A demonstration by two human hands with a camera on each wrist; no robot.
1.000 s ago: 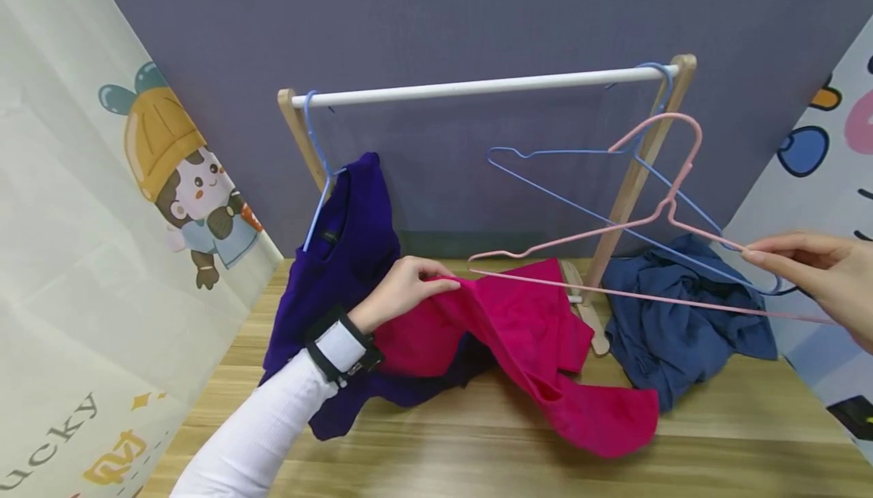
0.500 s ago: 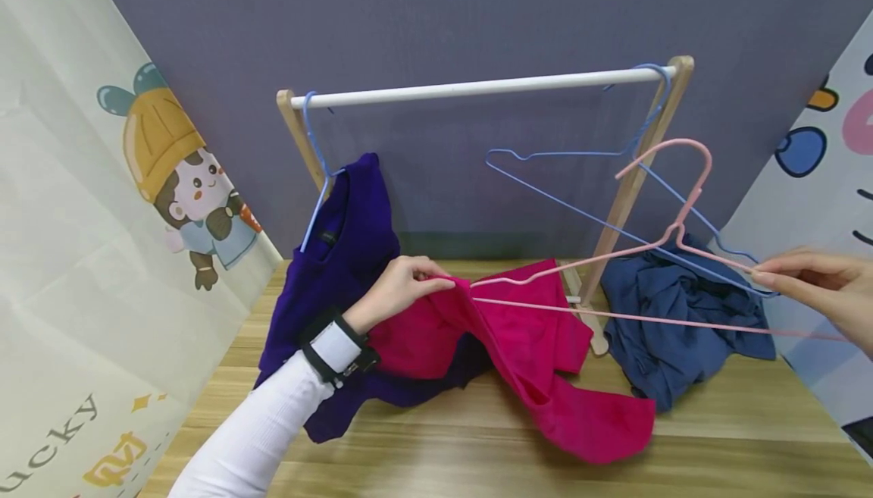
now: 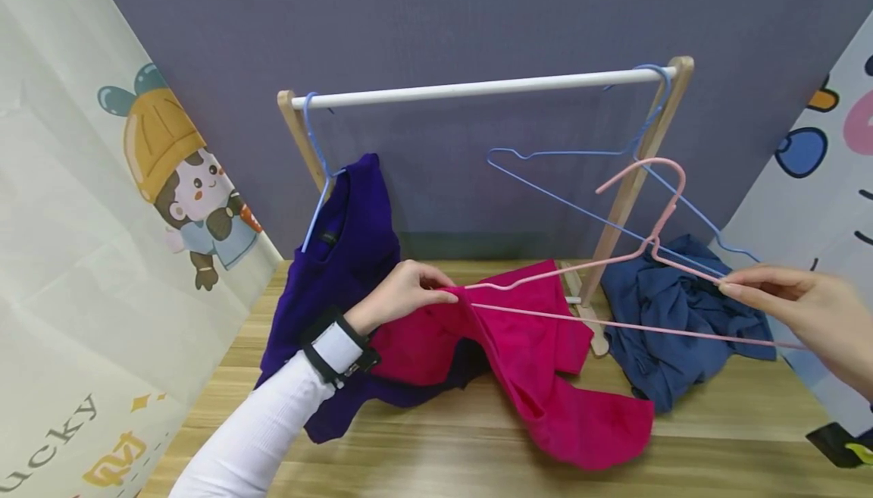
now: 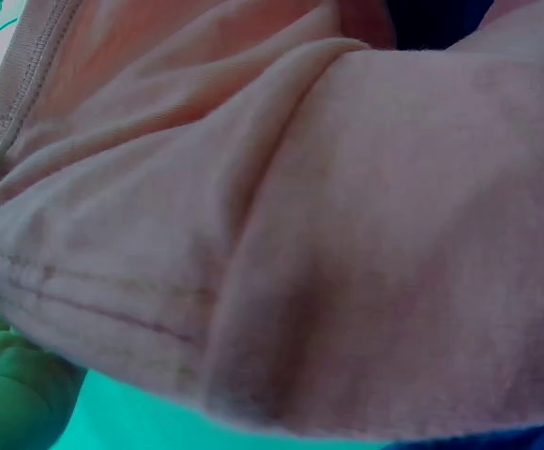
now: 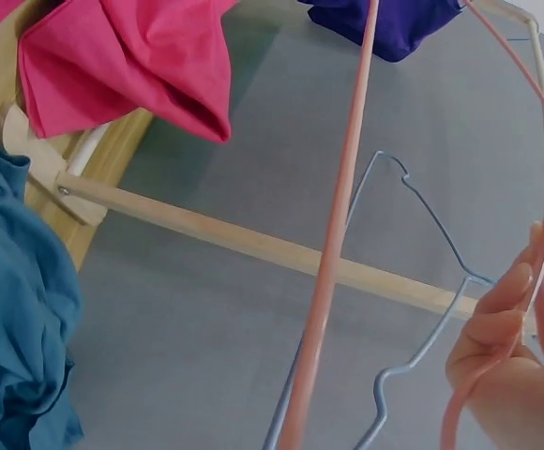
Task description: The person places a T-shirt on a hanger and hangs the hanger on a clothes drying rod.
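My left hand [image 3: 402, 297] pinches the edge of a hot-pink garment [image 3: 525, 331] on the wooden table. In the left wrist view the garment [image 4: 394, 216], oddly tinted, fills most of the picture, and part of the left hand [image 4: 19, 394] shows at the left edge. My right hand [image 3: 801, 312] pinches one arm of a pink hanger [image 3: 566, 277]. The hanger's left end meets the garment's edge beside my left fingertips; its tip is hidden there. In the right wrist view the right hand [image 5: 525, 319] has fingers and thumb on the hanger wire.
A clothes rack with a white rail [image 3: 484, 89] stands behind. A purple garment [image 3: 355, 225] hangs at its left on a blue hanger [image 3: 312, 134]. A bare blue hanger [image 3: 573, 153] hangs at its right. A crumpled dark-blue garment [image 3: 682, 324] lies on the table [image 3: 477, 460] at right.
My right hand has lowered the pink hanger and moved it left, bringing its left end to the garment's edge, where the tip is now hidden. The left hand has barely moved.
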